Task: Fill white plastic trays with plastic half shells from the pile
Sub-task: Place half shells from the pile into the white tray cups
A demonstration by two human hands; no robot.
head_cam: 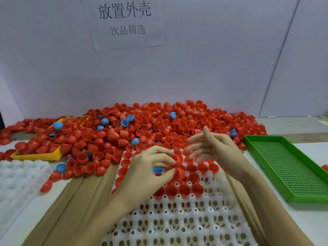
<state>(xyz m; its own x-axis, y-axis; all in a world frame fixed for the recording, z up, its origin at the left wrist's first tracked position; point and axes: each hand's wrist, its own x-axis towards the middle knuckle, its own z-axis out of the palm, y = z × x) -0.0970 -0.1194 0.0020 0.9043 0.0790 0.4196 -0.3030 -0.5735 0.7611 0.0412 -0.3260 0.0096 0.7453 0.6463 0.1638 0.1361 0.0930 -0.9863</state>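
A big pile of red half shells (159, 125) with a few blue ones lies along the back of the table. In front of it sits a white plastic tray (177, 219) with holes; its far rows hold red shells, its near rows show bare holes. My left hand (147, 174) hovers over the tray's far part and pinches red half shells (179, 170) between thumb and fingers. A blue shell (157, 169) sits under that hand. My right hand (211, 148) is just right of it, fingers spread, nothing visibly in it.
A yellow tray (40, 155) half buried in shells stands at the left, and another white tray (19, 178) lies in front of it. A green perforated tray (291, 171) lies at the right. Brown cardboard (85, 197) lies under the middle tray. A paper sign hangs on the wall.
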